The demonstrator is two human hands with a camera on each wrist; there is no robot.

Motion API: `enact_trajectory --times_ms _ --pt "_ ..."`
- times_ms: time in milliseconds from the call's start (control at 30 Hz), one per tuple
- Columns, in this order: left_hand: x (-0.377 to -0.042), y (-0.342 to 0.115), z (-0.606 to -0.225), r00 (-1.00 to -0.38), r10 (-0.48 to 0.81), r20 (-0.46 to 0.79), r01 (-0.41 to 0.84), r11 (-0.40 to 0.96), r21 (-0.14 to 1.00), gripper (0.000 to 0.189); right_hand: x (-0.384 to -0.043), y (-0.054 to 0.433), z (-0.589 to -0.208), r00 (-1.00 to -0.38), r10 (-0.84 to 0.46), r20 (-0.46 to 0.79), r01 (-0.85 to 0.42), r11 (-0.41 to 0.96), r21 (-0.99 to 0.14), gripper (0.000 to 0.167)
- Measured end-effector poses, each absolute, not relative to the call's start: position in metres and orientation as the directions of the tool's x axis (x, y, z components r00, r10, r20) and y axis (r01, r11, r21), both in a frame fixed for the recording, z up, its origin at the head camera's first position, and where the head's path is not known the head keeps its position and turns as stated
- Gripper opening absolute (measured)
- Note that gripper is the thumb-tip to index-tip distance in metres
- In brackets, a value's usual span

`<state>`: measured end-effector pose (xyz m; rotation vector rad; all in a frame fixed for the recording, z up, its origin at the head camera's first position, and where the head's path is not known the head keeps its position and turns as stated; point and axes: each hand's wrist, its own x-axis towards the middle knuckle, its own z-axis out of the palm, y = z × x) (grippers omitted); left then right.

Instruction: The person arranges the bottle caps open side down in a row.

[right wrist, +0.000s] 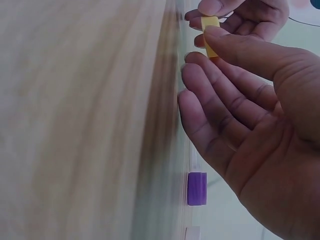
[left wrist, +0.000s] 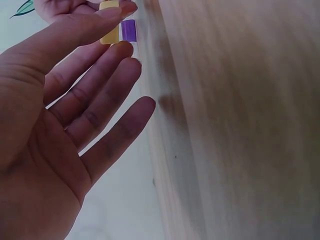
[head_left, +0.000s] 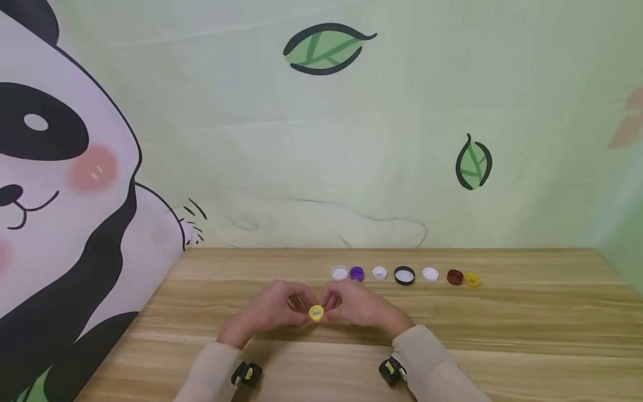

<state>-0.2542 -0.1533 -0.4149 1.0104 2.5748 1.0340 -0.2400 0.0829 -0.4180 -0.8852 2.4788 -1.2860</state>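
Observation:
Between both hands, just above the wooden table, is a small yellow bottle cap (head_left: 316,312), its top facing up toward the head camera with small printing on it. My left hand (head_left: 276,304) pinches it from the left with thumb and fingertips. From the right, my right hand (head_left: 355,301) pinches the opposite edge. The left wrist view shows the yellow cap (left wrist: 109,32) side-on under the thumb, the other fingers spread loosely. In the right wrist view the yellow cap (right wrist: 209,25) sits at the thumb tip, with the lower fingers held apart from it.
Behind the hands, a loose row of caps lies along the table (head_left: 527,324): a whitish one (head_left: 340,273), purple (head_left: 357,273), white (head_left: 379,273), black-rimmed (head_left: 404,275), another white (head_left: 430,274), dark red-brown (head_left: 455,277) and yellow (head_left: 472,280). A printed backdrop (head_left: 241,139) rises behind the table.

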Motion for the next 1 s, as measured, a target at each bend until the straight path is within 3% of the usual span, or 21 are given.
enact_trajectory --times_ms 1000 --pt "-0.2542 -0.1527 -0.4188 -0.735 0.678 -0.002 0.513 0.558 0.652 0.024 -0.2409 0.0821 -0.4239 -0.773 -0.631 0.06 -0.426 0.447 -0.787 0.02"
